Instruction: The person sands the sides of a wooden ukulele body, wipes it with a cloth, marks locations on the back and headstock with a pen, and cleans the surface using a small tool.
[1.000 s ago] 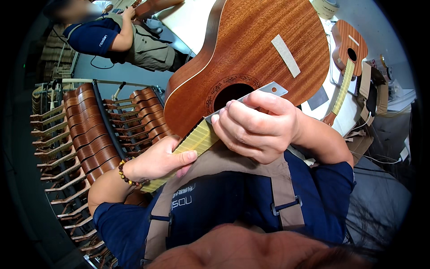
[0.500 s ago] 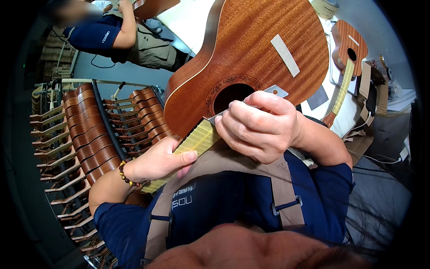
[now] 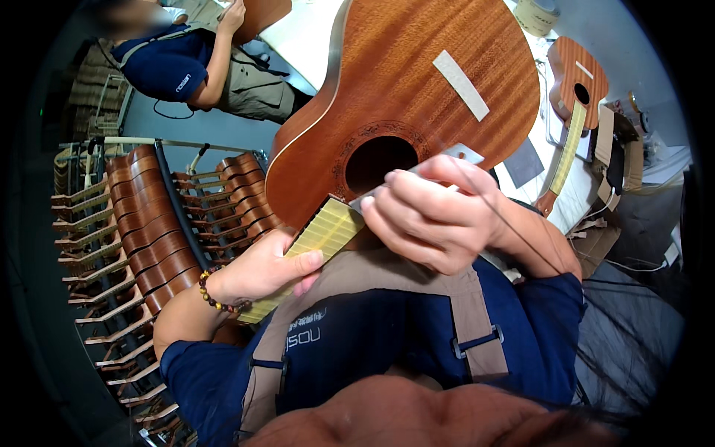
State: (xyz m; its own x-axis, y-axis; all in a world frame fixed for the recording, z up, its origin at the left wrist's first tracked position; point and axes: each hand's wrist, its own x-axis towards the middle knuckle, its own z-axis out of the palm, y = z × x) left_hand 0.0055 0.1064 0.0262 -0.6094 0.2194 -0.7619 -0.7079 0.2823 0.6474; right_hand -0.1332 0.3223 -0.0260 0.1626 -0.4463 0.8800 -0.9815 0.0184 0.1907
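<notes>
A brown wooden guitar [image 3: 439, 45] lies with its body away from me and its neck toward me. A pale strip [image 3: 461, 86] is stuck on its top, beyond the patterned ring round the sound hole [image 3: 381, 163]. Yellow tape covers the fretboard [image 3: 333, 226]. My left hand [image 3: 272, 267] is closed round the neck, thumb lying over the tape. In the curled fingers of my right hand [image 3: 436, 216] is a thin flat metal strip [image 3: 468, 155] with a hole at its end. Its other end is by the fretboard's body end; whether they touch I cannot tell.
Racks of curved brown wooden pieces [image 3: 160, 231] with pale pegs stand at my left. A smaller guitar with a taped neck [image 3: 579, 74] lies on the white table [image 3: 585, 190] at right, near cardboard boxes [image 3: 629, 149]. Another person [image 3: 201, 71] works at far left.
The guitar body sits slightly further left in view. My right hand and the metal strip have shifted a little; both grips stay the same. The other person's arm has moved.
</notes>
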